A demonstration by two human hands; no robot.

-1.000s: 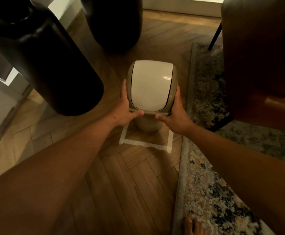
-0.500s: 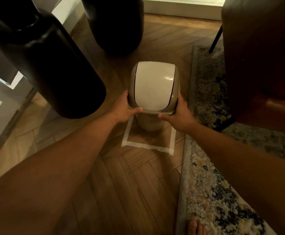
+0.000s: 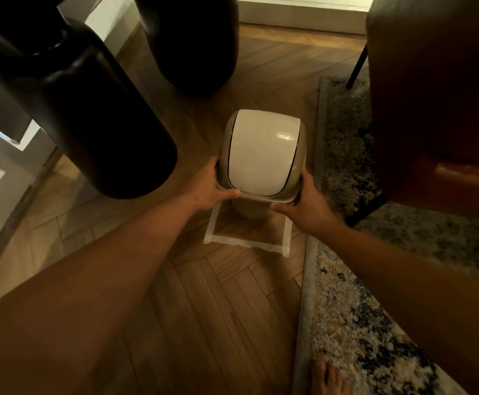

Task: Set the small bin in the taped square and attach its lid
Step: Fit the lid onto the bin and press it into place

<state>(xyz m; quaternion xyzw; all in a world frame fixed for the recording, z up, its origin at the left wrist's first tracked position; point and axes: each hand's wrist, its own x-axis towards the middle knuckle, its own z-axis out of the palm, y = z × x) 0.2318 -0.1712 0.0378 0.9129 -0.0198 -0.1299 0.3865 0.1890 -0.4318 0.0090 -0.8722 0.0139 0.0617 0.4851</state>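
The small bin stands upright on the wood floor, its long axis vertical, its base inside the far part of the taped square whose near strip and 2 side strips show in front of it. On top sits the lid, a beige frame around a white swing flap; the flap's curved length runs away from the person, with its near edge facing the camera. The left hand clasps the lid's left side, thumb curled along the near rim and the other fingers hidden behind the frame. The right hand clasps the right near corner the same way, thumb lying under the rim's front edge. Both hands are closed on the lid. 2 dark vases stand to the left and behind, a patterned rug lies on the right, and toes show at the bottom edge. Compared with 0.5 s ago, the hands sit lower on the lid's near corners and the lid looks pressed closer onto the bin.
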